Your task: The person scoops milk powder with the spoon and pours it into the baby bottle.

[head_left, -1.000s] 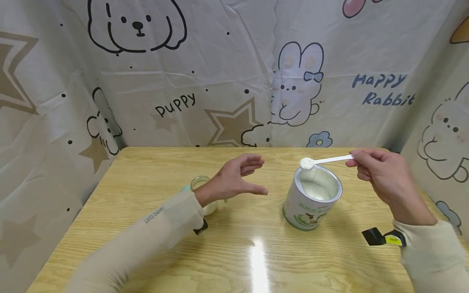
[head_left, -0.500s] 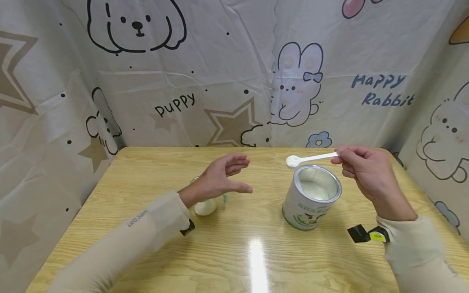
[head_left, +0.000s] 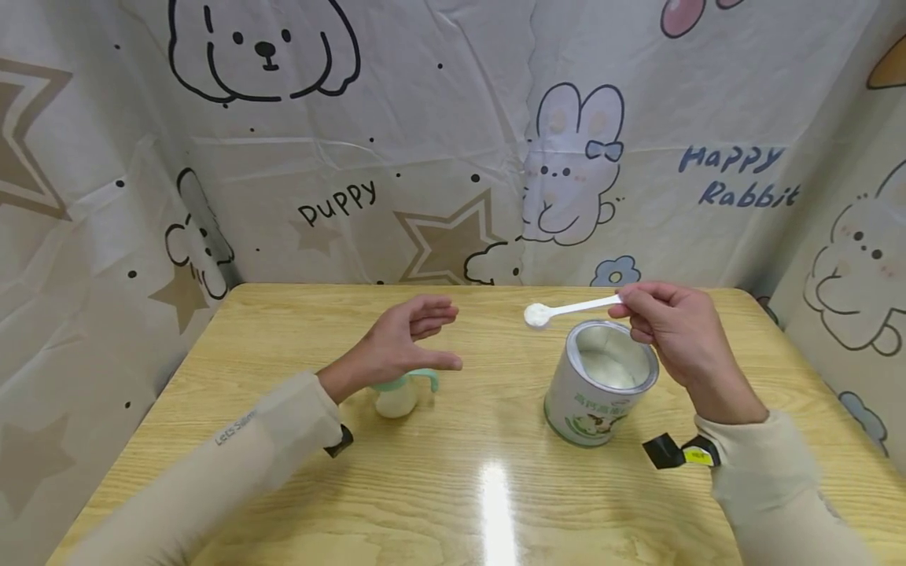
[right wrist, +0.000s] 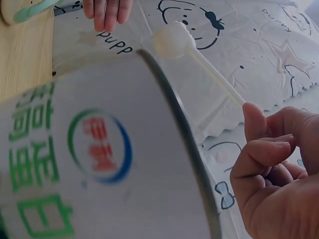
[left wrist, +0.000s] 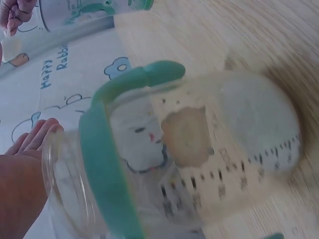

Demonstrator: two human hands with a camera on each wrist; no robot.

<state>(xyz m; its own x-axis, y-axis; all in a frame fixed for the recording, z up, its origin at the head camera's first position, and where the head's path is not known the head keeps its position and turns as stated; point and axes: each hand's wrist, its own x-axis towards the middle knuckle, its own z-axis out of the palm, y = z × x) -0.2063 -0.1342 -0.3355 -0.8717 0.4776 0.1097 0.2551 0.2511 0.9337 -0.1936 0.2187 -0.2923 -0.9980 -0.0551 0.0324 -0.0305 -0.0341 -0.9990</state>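
My right hand point(head_left: 668, 330) pinches the end of a long white scoop point(head_left: 583, 305), its bowl heaped with white powder. The scoop is held level above and behind the left rim of an open milk powder can point(head_left: 587, 401), which has powder inside. My left hand point(head_left: 396, 342) hovers with fingers and thumb spread apart, holding nothing. Partly behind that hand and wrist stands a baby bottle point(head_left: 396, 402) with a mint-green collar and handles. In the left wrist view the bottle point(left wrist: 189, 144) has no lid, with white powder at its bottom.
Both the can and the bottle stand on a light wooden table point(head_left: 453, 487). A printed cloth point(head_left: 439, 141) with cartoon animals hangs behind the table and along its sides. Bare tabletop lies between the can and the bottle.
My right hand has moved left with the loaded scoop, from over the can to past its left rim. My left hand has moved left too, uncovering more of the bottle's handle.
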